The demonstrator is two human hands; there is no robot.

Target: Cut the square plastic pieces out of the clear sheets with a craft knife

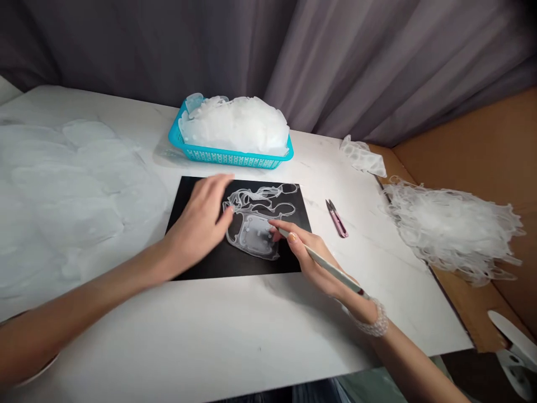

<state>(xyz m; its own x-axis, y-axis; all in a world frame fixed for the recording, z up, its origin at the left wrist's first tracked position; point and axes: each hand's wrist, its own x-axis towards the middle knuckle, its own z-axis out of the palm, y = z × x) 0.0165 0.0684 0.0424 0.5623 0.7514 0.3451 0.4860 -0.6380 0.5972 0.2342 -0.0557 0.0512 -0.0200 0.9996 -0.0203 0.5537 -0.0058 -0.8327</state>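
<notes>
A translucent, rounded-square plastic piece [257, 234] lies on a black mat [197, 258], with a thin rim of the same clear material around it. Loops of thin translucent trimmings [262, 196] are heaped just beyond it. My right hand [308, 254] grips a slim, pale pen-like tool [331, 267]; its tip is hidden by my fingers at the piece's right side. Over the mat's left part is my left hand [199, 224], slightly blurred, thumb and fingers apart and nothing in them. Its thumb is close to the trimmings; whether it touches them I cannot tell.
A blue basket [232, 158] heaped with translucent pieces stands behind the mat. Pink-handled thread snips [337, 218] lie to its right. A large pile of translucent sheets [71, 196] covers the left side. Tangled trimmings [453, 226] spill over the right edge by a cardboard box [474, 134].
</notes>
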